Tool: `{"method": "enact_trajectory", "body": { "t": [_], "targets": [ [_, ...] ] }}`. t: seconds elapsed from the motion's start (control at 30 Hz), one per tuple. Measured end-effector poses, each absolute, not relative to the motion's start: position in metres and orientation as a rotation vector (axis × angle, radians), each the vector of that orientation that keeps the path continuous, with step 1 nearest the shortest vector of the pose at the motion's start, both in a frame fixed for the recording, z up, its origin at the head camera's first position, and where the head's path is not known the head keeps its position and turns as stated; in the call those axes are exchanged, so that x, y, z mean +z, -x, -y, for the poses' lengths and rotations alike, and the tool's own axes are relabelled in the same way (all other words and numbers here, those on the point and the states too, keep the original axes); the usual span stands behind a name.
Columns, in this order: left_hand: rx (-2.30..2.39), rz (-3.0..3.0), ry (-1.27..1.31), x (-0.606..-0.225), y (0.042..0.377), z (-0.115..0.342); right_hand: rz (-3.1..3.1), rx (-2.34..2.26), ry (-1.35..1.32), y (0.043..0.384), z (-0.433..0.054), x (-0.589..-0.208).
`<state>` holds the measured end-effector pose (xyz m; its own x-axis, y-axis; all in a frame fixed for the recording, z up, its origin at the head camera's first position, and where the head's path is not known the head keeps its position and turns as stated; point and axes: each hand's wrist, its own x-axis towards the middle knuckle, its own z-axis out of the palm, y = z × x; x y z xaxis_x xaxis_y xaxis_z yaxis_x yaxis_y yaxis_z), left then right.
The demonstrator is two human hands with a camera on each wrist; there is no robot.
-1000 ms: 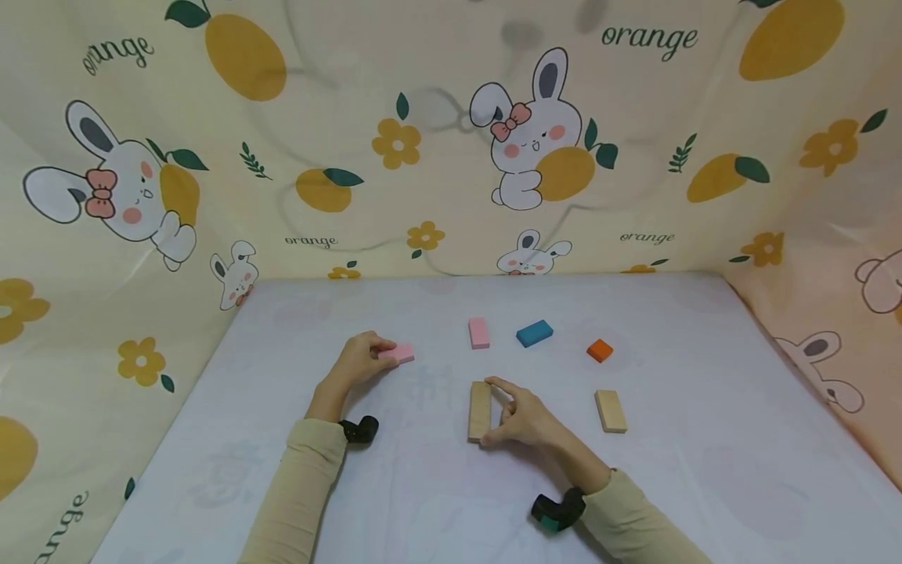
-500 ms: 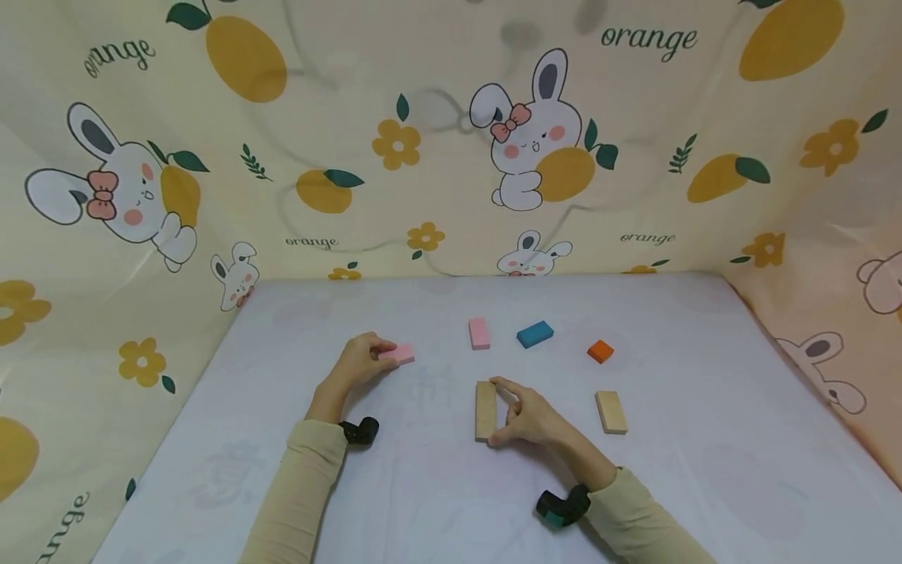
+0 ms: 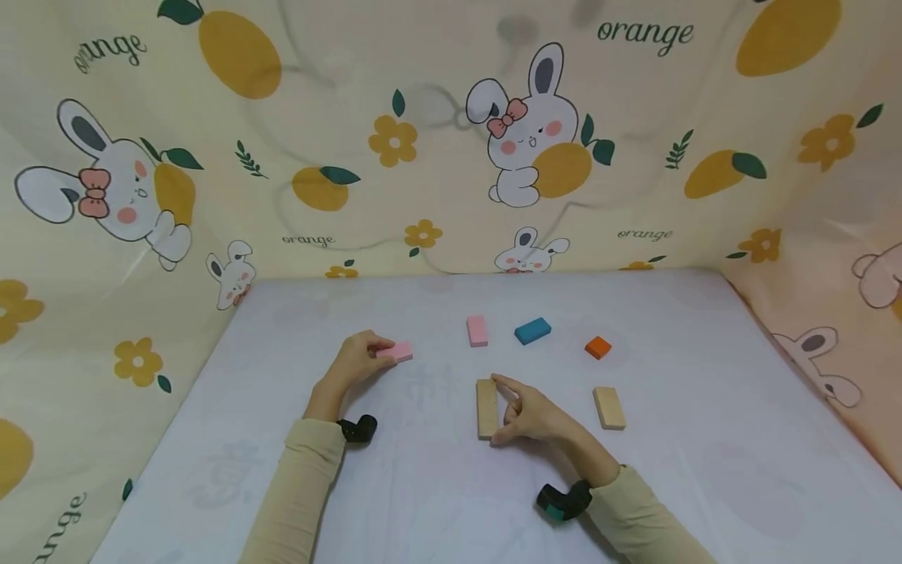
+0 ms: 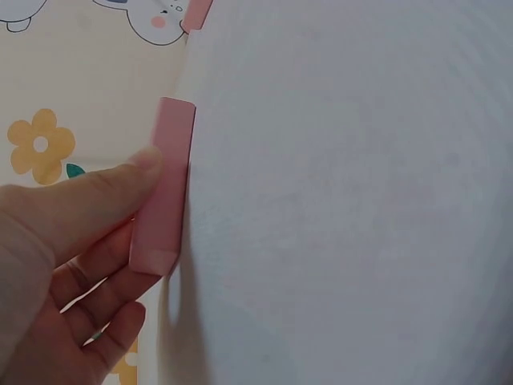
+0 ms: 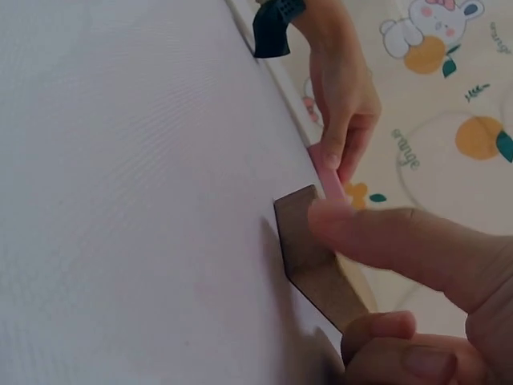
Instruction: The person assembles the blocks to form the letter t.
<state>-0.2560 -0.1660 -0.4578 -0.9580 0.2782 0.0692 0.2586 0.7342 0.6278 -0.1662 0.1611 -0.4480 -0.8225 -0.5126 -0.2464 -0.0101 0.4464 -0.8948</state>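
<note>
On the left, my left hand [image 3: 352, 362] holds a flat pink block [image 3: 402, 352] by its near end. The left wrist view shows the thumb on top of this pink block [image 4: 167, 188] and fingers beneath its other side. Near the middle of the table, my right hand [image 3: 534, 417] pinches a long plain wooden block [image 3: 486, 410], thumb at the near end and index finger at the far end. It points away from me. In the right wrist view the thumb lies against the end of the wooden block [image 5: 303, 233], its far end hidden by my fingers.
Behind my hands lie a second pink block [image 3: 477, 331], a blue block [image 3: 532, 330] and a small orange block [image 3: 598, 348]. A shorter wooden block [image 3: 609, 408] lies to the right. A patterned cloth [image 3: 423, 188] hangs behind the white table [image 3: 416, 486].
My right hand has moved slightly to the right with the long wooden block, then stayed nearly still. My left hand keeps its hold on the pink block. The head view has shifted a little.
</note>
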Motion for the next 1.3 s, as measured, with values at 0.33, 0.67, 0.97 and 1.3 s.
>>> {"method": "enact_trajectory", "body": {
  "t": [0.33, 0.67, 0.97, 1.3],
  "targets": [
    [1.034, -2.871, -0.417, -0.457, 0.256, 0.166, -2.388, -1.515, 0.323, 0.154, -0.158, -0.454],
    [1.062, -2.86, -0.384, -0.458, 0.255, 0.167, -2.442, -1.561, 0.323, 0.148, -0.154, -0.458],
    [1.1, -2.84, -0.423, -0.46, 0.254, 0.171, -2.486, -1.529, 0.34, 0.148, -0.154, -0.462],
    [1.123, -2.834, -0.449, -0.463, 0.256, 0.178, -2.434, -1.552, 0.359, 0.15, -0.157, -0.464]
  ]
}}
